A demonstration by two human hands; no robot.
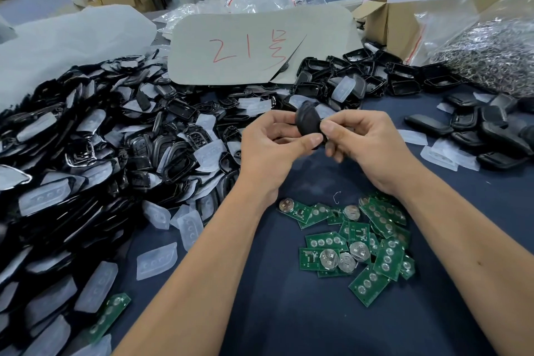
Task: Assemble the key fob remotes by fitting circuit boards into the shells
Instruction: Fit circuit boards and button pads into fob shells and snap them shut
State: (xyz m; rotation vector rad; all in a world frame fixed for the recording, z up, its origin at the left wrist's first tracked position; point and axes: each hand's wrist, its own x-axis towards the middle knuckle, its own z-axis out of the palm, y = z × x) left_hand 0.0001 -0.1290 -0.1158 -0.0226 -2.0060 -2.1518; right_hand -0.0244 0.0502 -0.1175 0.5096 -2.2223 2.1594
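Dark blue tablecloth [260,312] | left hand [265,147], right hand [364,141] pinch black plastic fob shell [309,121], long axis upright | green circuit boards [361,243] below right wrist, nearer right hand

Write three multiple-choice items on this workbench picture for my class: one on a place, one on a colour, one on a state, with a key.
1. Where do most circuit boards lie?
A. Under the forearms, near the table's front
B. In the cardboard box
C. On the card

2. What colour is the writing on the card?
A. Blue
B. Red
C. Green

3. How is the black shell held?
A. Lying loose
B. By one hand
C. By both hands

Key: 1 A, the green heap lies there. 2 B, the strokes are red. 3 C, the left hand and right hand both pinch it.
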